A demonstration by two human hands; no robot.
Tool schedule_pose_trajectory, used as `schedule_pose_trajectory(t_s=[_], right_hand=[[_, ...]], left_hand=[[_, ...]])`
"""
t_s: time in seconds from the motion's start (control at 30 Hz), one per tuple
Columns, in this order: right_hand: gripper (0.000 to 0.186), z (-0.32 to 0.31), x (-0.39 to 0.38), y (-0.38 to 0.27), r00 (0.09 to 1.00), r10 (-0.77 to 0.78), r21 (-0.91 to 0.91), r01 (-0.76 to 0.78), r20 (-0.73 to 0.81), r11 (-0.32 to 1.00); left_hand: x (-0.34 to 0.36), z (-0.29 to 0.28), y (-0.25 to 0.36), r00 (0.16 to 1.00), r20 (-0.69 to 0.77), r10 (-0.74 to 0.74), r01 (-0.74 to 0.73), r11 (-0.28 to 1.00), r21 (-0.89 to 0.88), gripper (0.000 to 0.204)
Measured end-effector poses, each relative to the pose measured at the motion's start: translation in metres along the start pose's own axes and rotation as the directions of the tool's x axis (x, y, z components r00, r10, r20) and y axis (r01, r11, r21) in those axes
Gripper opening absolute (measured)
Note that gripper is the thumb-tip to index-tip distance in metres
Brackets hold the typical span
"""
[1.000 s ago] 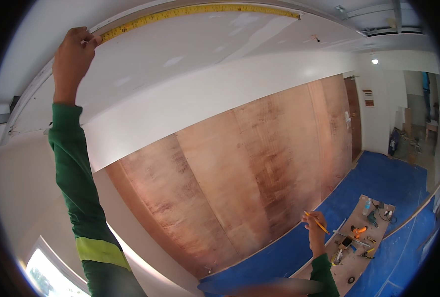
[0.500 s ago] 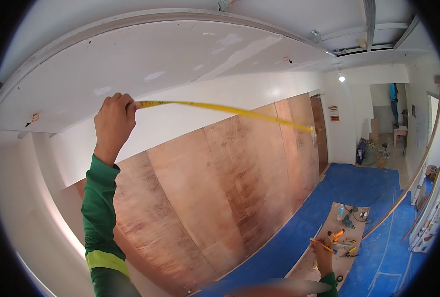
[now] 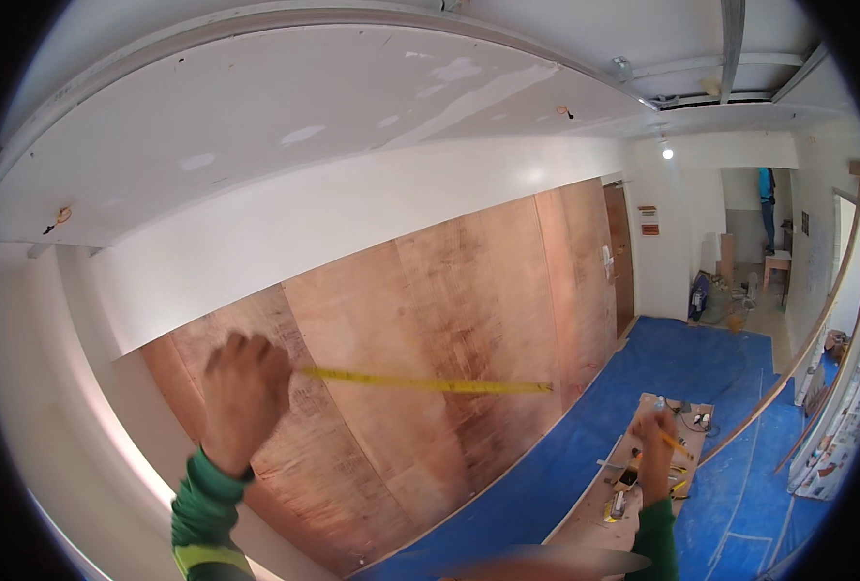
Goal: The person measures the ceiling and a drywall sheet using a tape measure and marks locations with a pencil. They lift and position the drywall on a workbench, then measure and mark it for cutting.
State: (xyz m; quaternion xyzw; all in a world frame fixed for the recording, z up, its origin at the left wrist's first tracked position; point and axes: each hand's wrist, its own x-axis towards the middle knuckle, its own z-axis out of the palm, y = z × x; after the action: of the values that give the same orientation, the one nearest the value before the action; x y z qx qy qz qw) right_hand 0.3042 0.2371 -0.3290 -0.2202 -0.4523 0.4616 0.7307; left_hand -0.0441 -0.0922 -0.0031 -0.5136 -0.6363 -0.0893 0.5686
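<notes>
My left hand [image 3: 246, 397], somewhat blurred, is raised in front of the wood-panelled wall with its fingers closed on a tape measure. A yellow tape blade [image 3: 430, 384] stretches from it to the right, its tip free in the air before the panels. The fingers hide the tape's case. Lower right, my right hand [image 3: 654, 460] is closed on a thin orange-yellow pencil [image 3: 679, 445], which points down to the right. That hand is above a brown work board [image 3: 565, 542] and covers part of the tools there.
Yellow-handled pliers [image 3: 679, 481] and other small tools lie on the board. Blue sheeting [image 3: 585, 436] covers the floor. A long curved wooden strip [image 3: 769, 407] rises at the right. A low white ceiling [image 3: 256, 116] hangs above; a person in blue [image 3: 768, 208] stands up high far off.
My left hand has come down from near the ceiling, bringing the tape blade lower, with less of it showing. My right hand has risen slightly with the pencil, over the board.
</notes>
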Motion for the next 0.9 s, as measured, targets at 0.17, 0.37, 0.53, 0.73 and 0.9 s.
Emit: schedule_pose_trajectory(t_s=[0.17, 0.37, 0.53, 0.73, 0.9], right_hand=[[0.015, 0.154, 0.088, -0.102, 0.834, -0.477, 0.110, 0.466, 0.275, 0.878], [0.010, 0.330, 0.167, -0.201, 0.554, -0.779, 0.544, 0.573, 0.295, 0.613], [0.010, 0.396, 0.196, -0.225, 0.601, -0.742, 0.699, 0.392, 0.297, 0.598], [0.011, 0.404, 0.184, -0.207, 0.571, -0.748, 0.605, 0.477, 0.338, 0.637], [0.010, 0.426, 0.214, -0.218, 0.576, -0.789, 0.578, 0.576, 0.214, 0.578]], left_hand=[[-0.109, 0.012, 0.025, 0.955, 0.229, -0.188, 0.213, 0.973, -0.091, 0.011], [-0.379, 0.064, 0.046, 0.227, 0.696, -0.681, 0.904, 0.413, 0.109, 0.031], [-0.567, 0.054, 0.147, -0.391, 0.638, -0.664, 0.910, -0.173, 0.378, 0.031], [-0.575, 0.068, 0.203, -0.460, 0.679, -0.572, 0.888, -0.292, 0.356, 0.031], [-0.559, 0.065, 0.206, -0.439, 0.695, -0.570, 0.898, -0.299, 0.323, 0.031]])
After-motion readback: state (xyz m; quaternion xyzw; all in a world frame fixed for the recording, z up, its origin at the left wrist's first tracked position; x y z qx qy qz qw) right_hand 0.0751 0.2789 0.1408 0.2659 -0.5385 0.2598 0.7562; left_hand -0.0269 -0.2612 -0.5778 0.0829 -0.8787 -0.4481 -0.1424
